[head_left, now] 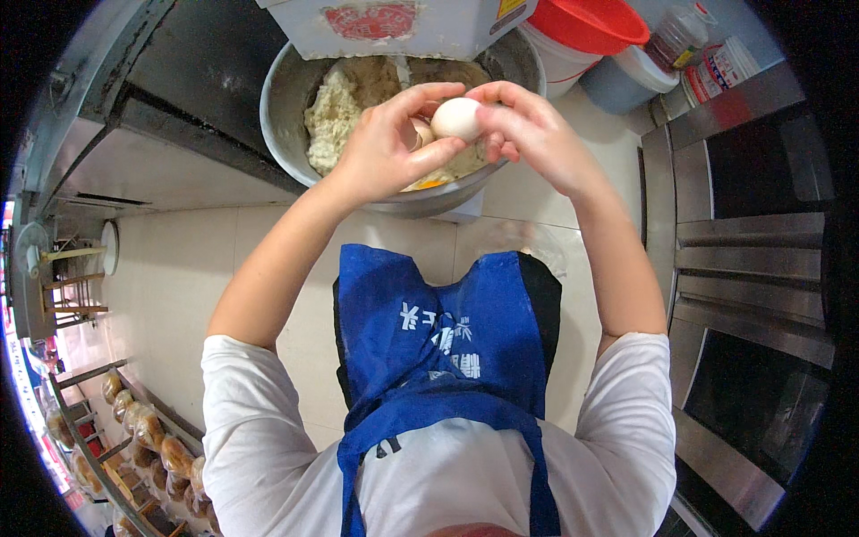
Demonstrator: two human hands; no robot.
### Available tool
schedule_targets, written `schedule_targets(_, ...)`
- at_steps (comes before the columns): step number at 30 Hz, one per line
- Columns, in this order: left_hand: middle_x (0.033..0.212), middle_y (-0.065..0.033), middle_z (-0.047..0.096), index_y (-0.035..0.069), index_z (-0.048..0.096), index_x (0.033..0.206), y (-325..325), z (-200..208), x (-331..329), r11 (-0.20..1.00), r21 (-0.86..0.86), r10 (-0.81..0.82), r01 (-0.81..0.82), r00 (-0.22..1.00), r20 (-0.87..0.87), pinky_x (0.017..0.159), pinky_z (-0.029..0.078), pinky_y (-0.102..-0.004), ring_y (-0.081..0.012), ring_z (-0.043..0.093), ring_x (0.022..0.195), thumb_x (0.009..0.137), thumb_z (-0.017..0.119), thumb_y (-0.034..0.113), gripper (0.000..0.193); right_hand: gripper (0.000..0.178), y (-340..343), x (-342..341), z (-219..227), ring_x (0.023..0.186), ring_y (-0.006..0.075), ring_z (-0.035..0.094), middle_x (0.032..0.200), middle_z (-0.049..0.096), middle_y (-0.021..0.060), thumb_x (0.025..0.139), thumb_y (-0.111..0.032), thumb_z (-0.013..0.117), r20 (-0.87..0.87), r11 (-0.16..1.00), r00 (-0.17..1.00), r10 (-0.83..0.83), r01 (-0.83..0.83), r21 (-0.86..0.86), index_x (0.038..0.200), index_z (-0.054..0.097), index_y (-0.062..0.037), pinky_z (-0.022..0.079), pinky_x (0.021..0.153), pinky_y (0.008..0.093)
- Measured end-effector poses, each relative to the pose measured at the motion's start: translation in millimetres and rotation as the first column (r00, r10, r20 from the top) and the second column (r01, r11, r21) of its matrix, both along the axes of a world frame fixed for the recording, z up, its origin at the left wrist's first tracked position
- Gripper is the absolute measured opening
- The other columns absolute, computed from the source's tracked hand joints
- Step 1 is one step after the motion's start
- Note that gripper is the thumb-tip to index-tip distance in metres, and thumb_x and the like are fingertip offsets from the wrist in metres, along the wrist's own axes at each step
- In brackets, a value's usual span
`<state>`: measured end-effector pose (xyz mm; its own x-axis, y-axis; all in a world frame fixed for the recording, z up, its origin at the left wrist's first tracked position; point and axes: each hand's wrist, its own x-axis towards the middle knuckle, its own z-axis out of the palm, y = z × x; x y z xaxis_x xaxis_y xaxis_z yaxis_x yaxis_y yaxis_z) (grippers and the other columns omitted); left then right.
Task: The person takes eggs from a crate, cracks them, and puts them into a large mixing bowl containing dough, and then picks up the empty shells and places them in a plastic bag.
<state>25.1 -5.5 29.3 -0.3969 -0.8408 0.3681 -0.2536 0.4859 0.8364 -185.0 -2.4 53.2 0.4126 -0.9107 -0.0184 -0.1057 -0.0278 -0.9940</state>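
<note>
Over a large metal mixing bowl, both my hands are raised close together. My right hand grips a white egg with its fingertips. Curled toward it, my left hand cups a tan egg or piece of eggshell, partly hidden by the fingers; which of the two I cannot tell. My left fingertips and thumb lie close around the white egg. A pale, crumbly floury mass fills the bowl's left side. At its near edge shows an orange egg yolk.
A white mixer housing overhangs the bowl's far side. Right of it stand a red basin on a white bucket, a lidded tub and a clear jug. Steel ovens line the right; a rack of bagged bread stands lower left.
</note>
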Motion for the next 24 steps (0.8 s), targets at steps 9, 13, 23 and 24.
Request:
schedule_targets(9,0.106,-0.0068,0.065,0.005,0.052,0.130,4,4,-12,0.967,-0.244,0.086,-0.068,0.994,0.066,0.082,0.050,-0.0313,-0.0163,0.062,0.095,0.079,0.076,0.016,0.057,0.043,15,11,-16,0.096,0.0147,0.062,0.109,0.064,0.0122,0.085,-0.013,0.069,0.299,0.968,0.951,-0.085,0.149,-0.201,0.123,0.052,-0.0019,0.052,0.080,0.0262)
schedule_targets(13,0.100,-0.0015,0.062,0.009,0.049,0.132,12,10,-16,0.885,0.444,0.003,0.136,0.954,-0.299,0.054,0.043,-0.0197,-0.0056,0.056,0.077,0.091,0.063,0.027,0.047,0.045,14,16,-26,0.099,0.0155,0.062,0.111,0.063,0.0094,0.079,-0.008,0.073,0.301,0.784,0.922,-0.242,0.369,-0.500,0.120,0.055,-0.0037,0.052,0.084,0.0281)
schedule_targets(23,0.094,-0.0030,0.062,0.003,0.049,0.131,8,5,-26,0.982,0.113,-0.132,0.154,0.975,-0.181,0.069,0.048,-0.0248,-0.0091,0.057,0.079,0.095,0.055,0.030,0.046,0.051,19,-11,0,0.080,0.0176,0.063,0.104,0.064,0.0090,0.076,-0.021,0.075,-0.171,0.799,0.971,-0.165,0.030,-0.601,0.121,0.054,-0.0076,0.051,0.068,0.0278)
schedule_targets(24,0.095,-0.0070,0.064,0.002,0.049,0.130,10,6,-22,0.987,0.081,-0.135,0.142,0.987,-0.082,0.079,0.048,-0.0298,-0.0153,0.060,0.085,0.095,0.054,0.032,0.046,0.050,21,-11,-3,0.078,0.0176,0.063,0.101,0.064,0.0095,0.078,-0.024,0.072,-0.163,0.822,0.978,-0.131,0.016,-0.569,0.122,0.053,-0.0087,0.051,0.066,0.0293)
